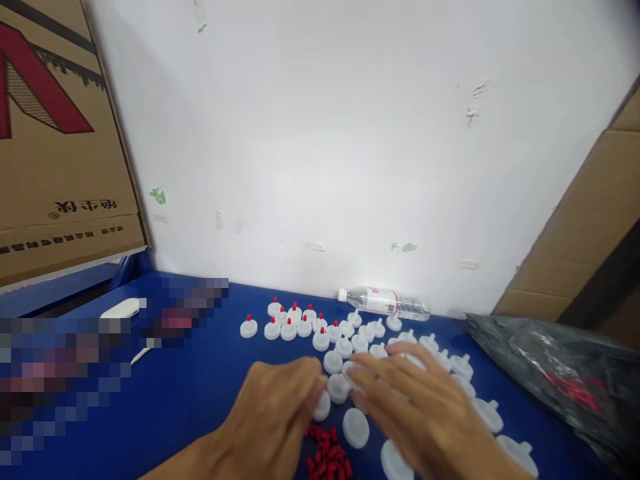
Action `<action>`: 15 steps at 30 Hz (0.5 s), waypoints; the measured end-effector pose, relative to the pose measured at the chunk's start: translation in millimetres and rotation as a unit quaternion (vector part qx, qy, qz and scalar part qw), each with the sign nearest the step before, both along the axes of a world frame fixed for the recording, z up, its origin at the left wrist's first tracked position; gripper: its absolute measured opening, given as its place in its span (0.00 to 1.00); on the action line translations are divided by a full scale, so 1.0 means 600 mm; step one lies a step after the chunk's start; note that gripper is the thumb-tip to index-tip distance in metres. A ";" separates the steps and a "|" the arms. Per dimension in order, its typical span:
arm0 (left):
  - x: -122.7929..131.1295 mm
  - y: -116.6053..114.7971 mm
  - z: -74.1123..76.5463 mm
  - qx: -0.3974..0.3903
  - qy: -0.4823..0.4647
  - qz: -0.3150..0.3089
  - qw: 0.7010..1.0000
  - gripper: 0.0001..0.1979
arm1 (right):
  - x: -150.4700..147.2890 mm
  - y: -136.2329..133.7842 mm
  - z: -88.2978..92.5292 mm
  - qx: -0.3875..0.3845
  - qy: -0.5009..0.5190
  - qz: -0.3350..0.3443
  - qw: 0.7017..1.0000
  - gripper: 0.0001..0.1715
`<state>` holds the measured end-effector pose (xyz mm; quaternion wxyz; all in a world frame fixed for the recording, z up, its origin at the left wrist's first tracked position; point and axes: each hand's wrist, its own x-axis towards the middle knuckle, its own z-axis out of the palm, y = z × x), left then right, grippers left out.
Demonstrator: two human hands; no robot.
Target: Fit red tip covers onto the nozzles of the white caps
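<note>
The left hand (277,410) is curled with its fingers close together; 1 white cap (321,407) is at its 3 o'clock, but I cannot tell whether it is gripped. The right hand (425,407), a little blurred, has its fingers apart over other white caps (356,428). Small red pieces (327,457) lie at 4 o'clock from the left hand, red-tipped caps (289,331) at 12 o'clock. From the right hand, a bottle (383,301) lies at 11 o'clock.
</note>
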<state>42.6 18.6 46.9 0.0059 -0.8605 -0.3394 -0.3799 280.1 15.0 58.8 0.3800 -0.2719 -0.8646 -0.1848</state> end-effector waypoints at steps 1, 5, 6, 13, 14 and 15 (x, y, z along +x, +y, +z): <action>-0.007 0.006 0.005 -0.034 -0.019 0.043 0.998 0.19 | 0.021 0.008 0.000 0.003 0.001 -0.040 0.999 0.11; -0.037 0.048 0.013 -0.120 0.068 0.152 0.979 0.18 | 0.115 0.049 0.010 -0.082 0.067 -0.211 0.972 0.11; -0.041 0.058 0.010 -0.133 0.100 0.169 0.971 0.16 | 0.137 0.060 0.011 -0.117 0.081 -0.249 0.958 0.12; -0.040 0.076 -0.015 -0.201 0.177 0.172 0.948 0.12 | 0.239 0.123 -0.023 -0.190 0.091 -0.321 0.923 0.18; -0.040 0.077 -0.015 -0.199 0.173 0.171 0.949 0.13 | 0.247 0.127 -0.027 -0.207 0.094 -0.331 0.916 0.17; -0.041 0.079 -0.014 -0.194 0.165 0.173 0.951 0.14 | 0.254 0.129 -0.030 -0.223 0.100 -0.342 0.907 0.17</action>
